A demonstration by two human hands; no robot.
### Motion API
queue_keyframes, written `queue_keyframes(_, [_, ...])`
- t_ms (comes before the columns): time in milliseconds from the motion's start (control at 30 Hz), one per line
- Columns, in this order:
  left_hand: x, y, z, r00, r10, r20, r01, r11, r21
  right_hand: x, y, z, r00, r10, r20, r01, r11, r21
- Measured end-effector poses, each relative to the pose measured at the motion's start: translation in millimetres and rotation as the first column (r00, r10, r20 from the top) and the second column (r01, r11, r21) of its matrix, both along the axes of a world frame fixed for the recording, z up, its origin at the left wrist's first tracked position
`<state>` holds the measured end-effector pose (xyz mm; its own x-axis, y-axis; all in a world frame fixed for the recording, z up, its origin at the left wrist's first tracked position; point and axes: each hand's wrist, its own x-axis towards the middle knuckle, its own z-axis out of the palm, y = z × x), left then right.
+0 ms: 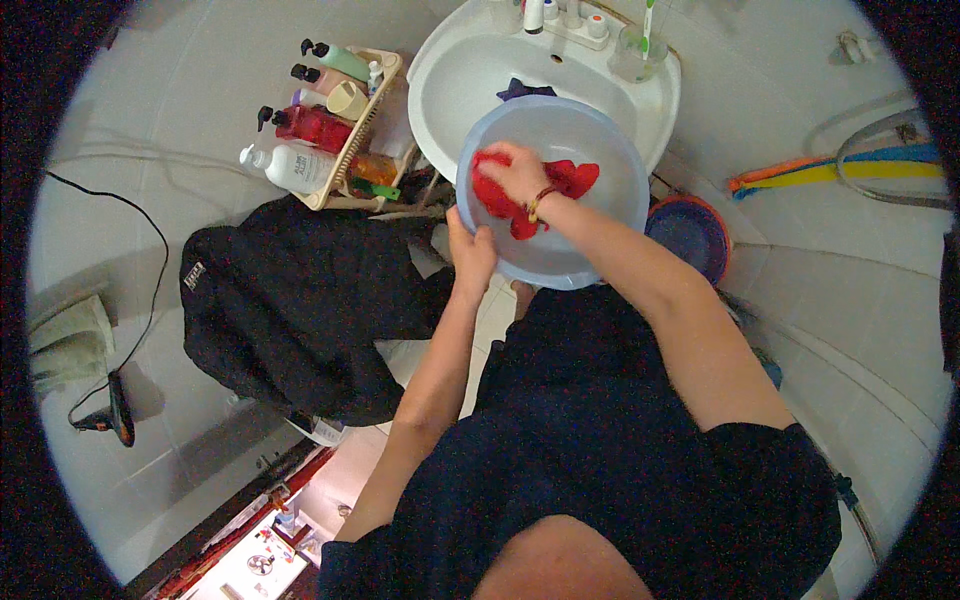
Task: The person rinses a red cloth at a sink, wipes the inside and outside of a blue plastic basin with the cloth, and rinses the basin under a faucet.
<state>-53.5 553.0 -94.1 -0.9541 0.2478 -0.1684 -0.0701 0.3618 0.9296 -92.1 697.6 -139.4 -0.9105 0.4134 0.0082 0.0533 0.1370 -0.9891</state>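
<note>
A pale blue plastic basin [622,215] rests against the front of the white sink [440,95], overlapping its bowl. My left hand [470,250] is closed on the basin's left rim, thumb on the near side. Inside the basin my right hand [515,175] has its fingers curled round a crumpled red cloth [572,178], which spreads out on both sides of the hand and below it. A beaded bracelet [540,203] circles my right wrist. In the sink bowl, just beyond the basin's far rim, lies a dark blue cloth [525,89].
A beige rack [350,150] with several pump bottles stands left of the sink. A black garment [290,310] hangs below it. A cup [640,60] with a toothbrush and the faucet [575,20] stand at the sink's back. Stacked basins [690,238] sit lower right.
</note>
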Motion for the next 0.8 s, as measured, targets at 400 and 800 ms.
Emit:
queue_keyframes(400, [-22, 7, 11, 0.995, -0.074, 0.074, 0.072, 0.997, 0.026, -14, 13, 1, 0.843, -0.537, 0.013, 0.537, 0.844, 0.006])
queue_keyframes(800, [-37, 9, 1, 0.964, -0.011, 0.265, -0.056, 0.968, 0.245, 45, -14, 3, 0.922, 0.384, 0.053, -0.384, 0.886, 0.261])
